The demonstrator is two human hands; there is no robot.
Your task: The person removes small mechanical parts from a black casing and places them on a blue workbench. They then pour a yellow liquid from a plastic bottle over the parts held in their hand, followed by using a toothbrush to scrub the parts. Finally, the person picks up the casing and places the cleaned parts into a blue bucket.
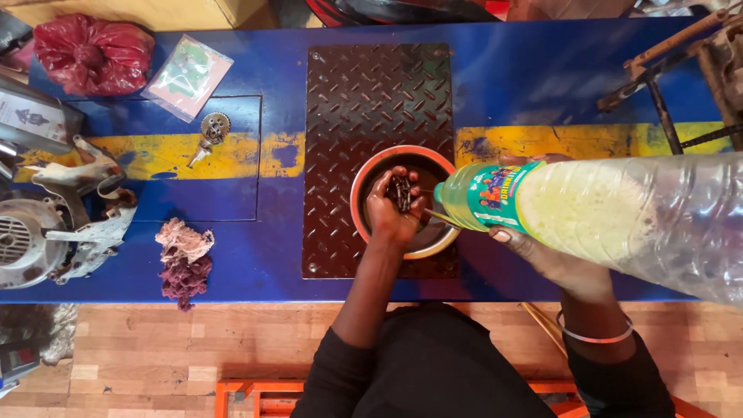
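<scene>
My left hand [391, 210] is cupped around a dark metal chain [402, 192] over a round orange-rimmed bowl [362, 179]. The bowl rests on a dark chequered steel plate [364, 101] set into the blue workbench. My right hand [551, 259] grips a large clear plastic bottle [611, 213] from below, tipped on its side. The bottle holds yellowish liquid, and a thin stream runs from its mouth toward the chain and bowl. A thin bangle sits on my right wrist.
On the left of the blue bench [232, 255] lie an engine casing [54, 224], a small sprocket part [212, 128], a frayed rag [184, 259], a red plastic bag [93, 53] and a clear packet [186, 76]. A rusty metal frame [665, 70] stands at the right.
</scene>
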